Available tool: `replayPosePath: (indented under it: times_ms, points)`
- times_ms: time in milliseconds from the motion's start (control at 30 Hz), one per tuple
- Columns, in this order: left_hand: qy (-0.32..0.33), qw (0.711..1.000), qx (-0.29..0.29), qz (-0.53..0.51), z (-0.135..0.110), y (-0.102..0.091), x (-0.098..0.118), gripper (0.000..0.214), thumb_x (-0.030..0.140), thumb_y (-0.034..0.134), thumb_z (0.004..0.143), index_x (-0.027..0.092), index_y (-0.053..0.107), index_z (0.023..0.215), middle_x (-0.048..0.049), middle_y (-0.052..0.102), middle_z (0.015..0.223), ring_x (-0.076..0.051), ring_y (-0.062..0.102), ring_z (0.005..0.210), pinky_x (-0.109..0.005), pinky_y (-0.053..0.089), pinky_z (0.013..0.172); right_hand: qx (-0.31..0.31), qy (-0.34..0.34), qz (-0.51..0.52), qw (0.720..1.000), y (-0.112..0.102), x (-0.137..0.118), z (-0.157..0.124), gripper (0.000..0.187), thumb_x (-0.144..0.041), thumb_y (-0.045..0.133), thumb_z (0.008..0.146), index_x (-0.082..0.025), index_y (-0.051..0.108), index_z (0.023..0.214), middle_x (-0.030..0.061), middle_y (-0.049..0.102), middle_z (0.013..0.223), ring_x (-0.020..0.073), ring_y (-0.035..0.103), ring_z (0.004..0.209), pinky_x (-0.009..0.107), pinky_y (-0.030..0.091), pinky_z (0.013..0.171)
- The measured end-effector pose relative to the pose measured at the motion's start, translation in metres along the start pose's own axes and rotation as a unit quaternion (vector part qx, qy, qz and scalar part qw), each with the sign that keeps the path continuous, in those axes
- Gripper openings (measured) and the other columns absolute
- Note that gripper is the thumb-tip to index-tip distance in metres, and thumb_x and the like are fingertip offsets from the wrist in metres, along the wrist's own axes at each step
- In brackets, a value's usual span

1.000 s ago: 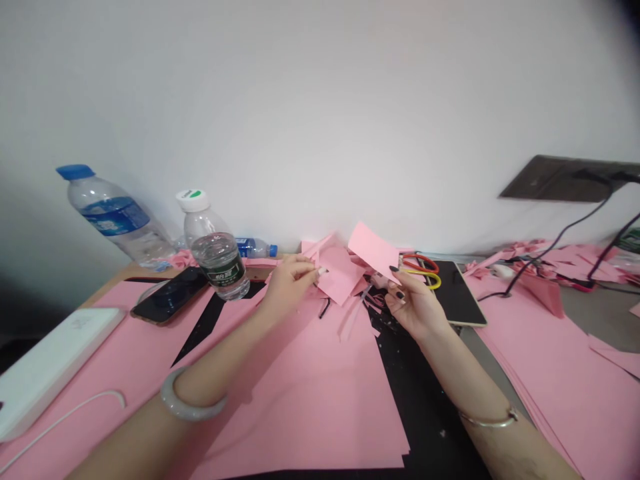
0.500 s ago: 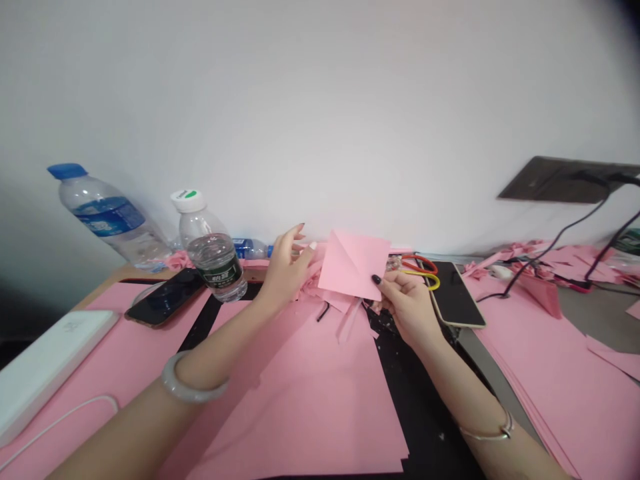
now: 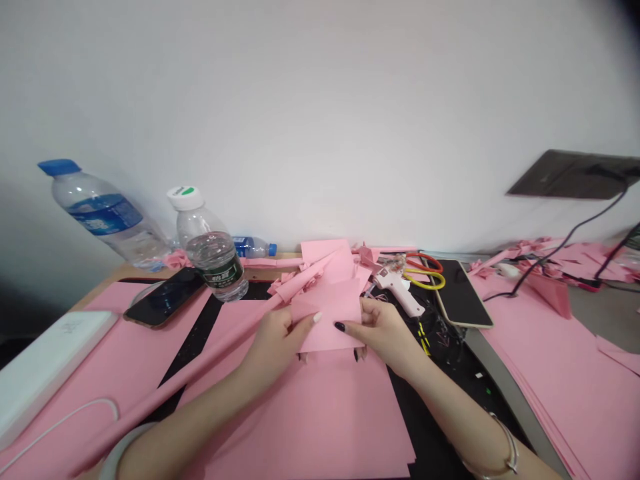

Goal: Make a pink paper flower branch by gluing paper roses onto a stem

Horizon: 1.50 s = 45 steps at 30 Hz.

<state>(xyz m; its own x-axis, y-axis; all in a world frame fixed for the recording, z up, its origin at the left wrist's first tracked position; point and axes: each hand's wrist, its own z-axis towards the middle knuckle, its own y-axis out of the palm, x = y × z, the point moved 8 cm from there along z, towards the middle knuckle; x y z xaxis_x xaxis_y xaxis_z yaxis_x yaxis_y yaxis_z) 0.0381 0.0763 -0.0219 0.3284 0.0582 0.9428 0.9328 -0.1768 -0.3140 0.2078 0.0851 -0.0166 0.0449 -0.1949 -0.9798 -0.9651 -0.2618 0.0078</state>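
Note:
A small pink paper square [image 3: 327, 330] is held between both hands, over the larger pink sheets [image 3: 320, 420] on the table. My left hand [image 3: 280, 337] pinches its left side, thumb on the front face. At the right side my right hand [image 3: 385, 333] grips it with a dark-nailed thumb on the front. Some fingers of both hands are hidden behind the paper. Just beyond the square lies a heap of cut and rolled pink paper [image 3: 325, 260]. A long pink paper roll [image 3: 200, 370] runs under my left forearm toward the heap.
A pale glue gun [image 3: 403, 293], red-and-yellow scissor handles [image 3: 425, 279] and a phone [image 3: 461, 293] lie right of the heap. Two bottles [image 3: 210, 250], another phone [image 3: 163, 300] and a white box-like device [image 3: 55, 373] are at left. Cables hang from a wall socket [image 3: 570, 175].
The paper square has come down and nearer. My left hand has moved from beside the heap to grip its left side. The long roll and glue gun now show.

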Motion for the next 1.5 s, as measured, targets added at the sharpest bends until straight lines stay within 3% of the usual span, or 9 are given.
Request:
replayPosePath:
  times_ms: [167, 467, 767, 900, 1033, 1133, 1233, 1367, 1500]
  points:
    - [-0.006, 1.000, 0.017, 0.025, -0.008, -0.005, -0.004, 0.046, 0.046, 0.051, 0.090, 0.022, 0.042, 0.052, 0.0062, 0.040, 0.041, -0.012, 0.044, 0.040, -0.024, 0.034, 0.046, 0.014, 0.004, 0.019, 1.000, 0.000, 0.005, 0.001, 0.048, -0.049, 0.083, 0.067, -0.020, 0.046, 0.055, -0.0080, 0.051, 0.040, 0.0074, 0.049, 0.030, 0.016, 0.035, 0.030]
    - [-0.050, 0.997, 0.015, -0.047, -0.009, -0.001, -0.017, 0.048, 0.052, 0.056, 0.085, 0.023, 0.037, 0.051, 0.0070, 0.035, 0.041, -0.012, 0.038, 0.038, -0.024, 0.029, 0.041, 0.013, 0.011, 0.060, 0.998, 0.000, 0.010, 0.000, 0.048, -0.044, 0.084, 0.068, -0.020, 0.047, 0.051, -0.0087, 0.048, 0.036, 0.0041, 0.035, 0.028, 0.017, 0.028, 0.031]
    - [-0.032, 0.999, 0.006, 0.010, -0.009, -0.006, -0.022, 0.049, 0.052, 0.051, 0.088, 0.022, 0.042, 0.051, 0.0044, 0.042, 0.041, -0.014, 0.045, 0.041, -0.025, 0.035, 0.045, -0.119, 0.046, -0.019, 0.992, 0.015, 0.013, -0.004, 0.039, -0.049, 0.073, 0.078, -0.019, 0.053, 0.063, -0.0031, 0.061, 0.045, 0.0096, 0.053, 0.035, 0.019, 0.038, 0.037]
    - [-0.039, 0.999, 0.007, -0.007, -0.010, -0.006, -0.021, 0.047, 0.052, 0.053, 0.086, 0.023, 0.037, 0.053, 0.0064, 0.035, 0.044, -0.013, 0.043, 0.040, -0.025, 0.036, 0.043, -0.101, 0.013, -0.077, 0.992, 0.010, 0.013, -0.003, 0.043, -0.049, 0.067, 0.084, -0.021, 0.046, 0.060, -0.0039, 0.058, 0.044, 0.0070, 0.044, 0.033, 0.018, 0.028, 0.036]
    - [-0.053, 0.997, 0.001, -0.051, -0.011, -0.004, -0.021, 0.047, 0.054, 0.056, 0.083, 0.023, 0.034, 0.056, 0.0073, 0.030, 0.050, -0.011, 0.037, 0.042, -0.023, 0.034, 0.039, -0.088, -0.049, -0.106, 0.989, 0.010, 0.003, -0.002, 0.052, -0.048, 0.068, 0.084, -0.021, 0.038, 0.052, -0.0080, 0.041, 0.043, 0.0045, 0.028, 0.039, 0.020, 0.019, 0.040]
    - [-0.049, 0.997, 0.003, -0.060, -0.009, -0.006, -0.021, 0.048, 0.054, 0.058, 0.083, 0.023, 0.034, 0.055, 0.0076, 0.030, 0.048, -0.010, 0.035, 0.041, -0.022, 0.030, 0.038, -0.062, -0.088, -0.101, 0.989, 0.005, -0.006, -0.001, 0.057, -0.051, 0.069, 0.082, -0.022, 0.031, 0.051, -0.0087, 0.030, 0.046, 0.0056, 0.022, 0.044, 0.021, 0.016, 0.041]
    - [-0.042, 0.998, 0.027, -0.050, -0.006, -0.015, -0.022, 0.052, 0.053, 0.060, 0.083, 0.022, 0.036, 0.048, 0.0072, 0.033, 0.040, -0.009, 0.033, 0.037, -0.023, 0.028, 0.040, 0.016, -0.150, -0.175, 0.973, -0.011, -0.020, -0.001, 0.056, -0.057, 0.057, 0.089, -0.022, 0.033, 0.051, -0.0064, 0.032, 0.047, 0.0082, 0.026, 0.044, 0.023, 0.022, 0.042]
    - [-0.046, 0.996, 0.046, -0.060, -0.004, -0.022, -0.023, 0.052, 0.055, 0.060, 0.082, 0.021, 0.041, 0.048, 0.0058, 0.039, 0.037, -0.009, 0.034, 0.034, -0.023, 0.026, 0.039, 0.173, -0.212, -0.271, 0.923, -0.052, -0.041, -0.006, 0.041, -0.045, 0.052, 0.093, -0.023, 0.048, 0.059, -0.0021, 0.045, 0.053, 0.0141, 0.040, 0.050, 0.027, 0.033, 0.049]
    - [-0.051, 0.995, 0.036, -0.077, -0.005, -0.020, -0.023, 0.050, 0.055, 0.063, 0.081, 0.021, 0.042, 0.050, 0.0065, 0.040, 0.039, -0.009, 0.036, 0.033, -0.022, 0.025, 0.037, 0.324, -0.254, -0.311, 0.857, -0.106, -0.057, -0.014, 0.016, -0.034, 0.056, 0.088, -0.023, 0.067, 0.085, 0.0053, 0.065, 0.077, 0.0237, 0.058, 0.073, 0.036, 0.046, 0.073]
